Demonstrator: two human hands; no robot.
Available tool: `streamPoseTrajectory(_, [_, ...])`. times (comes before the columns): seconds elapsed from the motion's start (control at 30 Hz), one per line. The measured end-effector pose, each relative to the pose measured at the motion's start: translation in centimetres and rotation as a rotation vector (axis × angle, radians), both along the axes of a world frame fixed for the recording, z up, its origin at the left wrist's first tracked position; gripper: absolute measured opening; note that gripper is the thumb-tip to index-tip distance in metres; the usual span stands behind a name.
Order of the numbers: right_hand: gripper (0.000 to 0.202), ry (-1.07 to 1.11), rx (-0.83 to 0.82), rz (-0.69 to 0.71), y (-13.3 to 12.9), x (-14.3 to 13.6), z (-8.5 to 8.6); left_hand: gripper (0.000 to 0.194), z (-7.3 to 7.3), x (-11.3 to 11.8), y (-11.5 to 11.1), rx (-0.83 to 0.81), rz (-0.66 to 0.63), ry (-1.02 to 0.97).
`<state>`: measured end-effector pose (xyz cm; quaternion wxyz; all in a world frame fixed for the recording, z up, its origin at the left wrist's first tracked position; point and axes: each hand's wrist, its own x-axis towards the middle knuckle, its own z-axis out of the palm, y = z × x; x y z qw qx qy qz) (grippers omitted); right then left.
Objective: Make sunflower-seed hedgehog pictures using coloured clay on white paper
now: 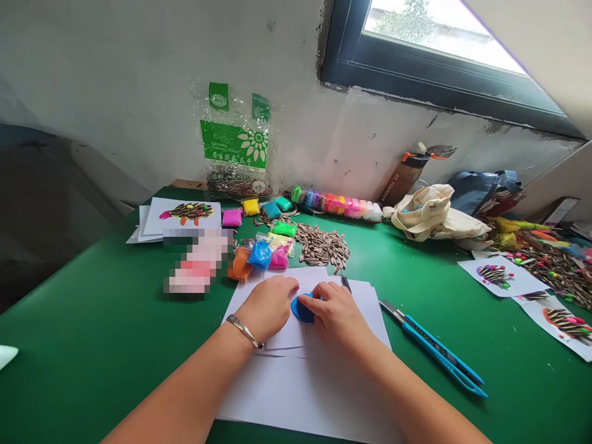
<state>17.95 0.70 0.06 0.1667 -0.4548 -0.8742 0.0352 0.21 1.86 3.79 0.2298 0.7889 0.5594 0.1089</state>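
A flat, rounded piece of blue modelling clay (301,312) lies on a small white sheet of paper (282,341), over larger white sheets (296,388). My right hand (340,311) is on the clay from the right, one finger reaching across it and the others bent. My left hand (271,305), with a silver bracelet at the wrist, rests on the paper at the clay's left side. Its fingers are curled in, and whatever they hold is hidden. Behind my right hand a dark pen (345,282) shows in part.
Small clay packets (259,254) and a heap of sunflower seeds (324,245) lie beyond the paper. At right is a blue utility knife (439,348), its blade end toward the paper. Decorated cards (497,277) lie far right; another card (185,216) is at left.
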Motion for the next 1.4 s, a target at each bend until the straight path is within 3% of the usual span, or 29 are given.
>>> streamPoseTrajectory(0.33, [0.041, -0.031, -0.063, -0.013, 0.1, -0.4, 0.6, 0.028, 0.0, -0.1, 0.0, -0.004, 0.001, -0.007])
streamPoseTrajectory(0.63, [0.033, -0.110, -0.025, 0.045, -1.1, -1.2, 1.3, 0.026, -0.1, -0.3, 0.3, 0.005, -0.006, -0.017])
streamPoseTrajectory(0.97, [0.042, -0.078, -0.084, 0.010, -0.8, -1.1, 1.8, 0.027, 0.1, -0.4, 0.1, 0.010, -0.009, -0.008])
streamPoseTrajectory(1.23, [0.037, -0.182, 0.018, 0.032, -0.5, -1.5, 1.0, 0.025, -0.3, -0.4, 0.2, 0.012, -0.009, -0.009])
streamPoseTrajectory(1.4, [0.033, -0.167, 0.032, 0.042, -0.8, -1.3, 1.5, 0.026, 0.1, -0.4, 0.2, 0.007, -0.011, -0.006])
